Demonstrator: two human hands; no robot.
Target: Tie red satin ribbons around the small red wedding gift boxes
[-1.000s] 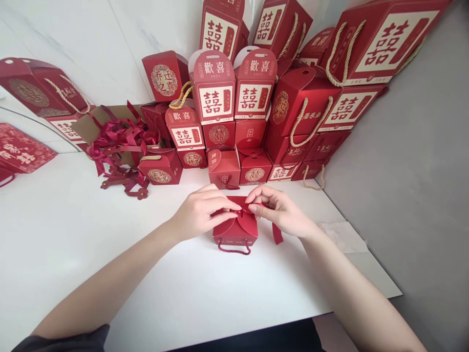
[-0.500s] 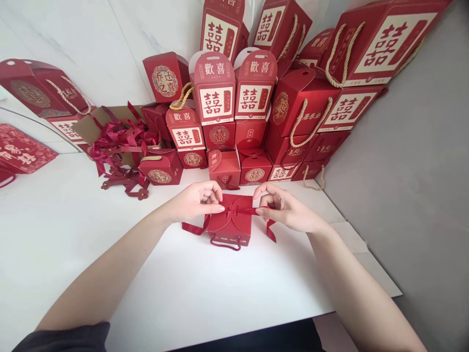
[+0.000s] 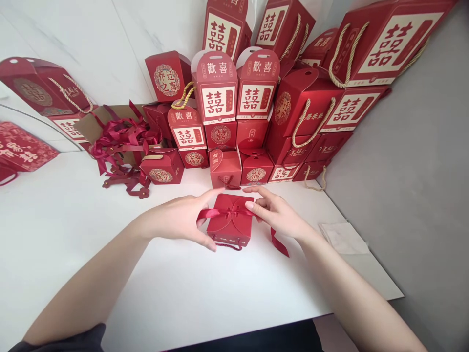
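A small red gift box [image 3: 227,226] with curved interlocking lid flaps stands on the white table, a dark red cord handle [image 3: 229,246] at its front. Across its lid runs a red ribbon [image 3: 214,213], gathered at the middle slots. My left hand [image 3: 183,217] is open at the box's left side, thumb and finger spread wide, the ribbon's left end running against it. My right hand [image 3: 273,210] is at the right edge of the lid, thumb and index finger apart, other fingers bent. The ribbon passes beneath its thumb, and its loose tail [image 3: 279,242] lies on the table.
Stacked red gift boxes [image 3: 220,100] line the back wall, some with gold rope handles. At the left, a cardboard box [image 3: 84,126] overflows with red ribbons [image 3: 124,137]. A grey wall [image 3: 410,171] bounds the right, near a pale paper sheet [image 3: 344,238].
My left hand has opened and moved down to the box's left side. My right hand has shifted slightly left, its thumb now over the lid's edge. The ribbon's right tail hangs lower.
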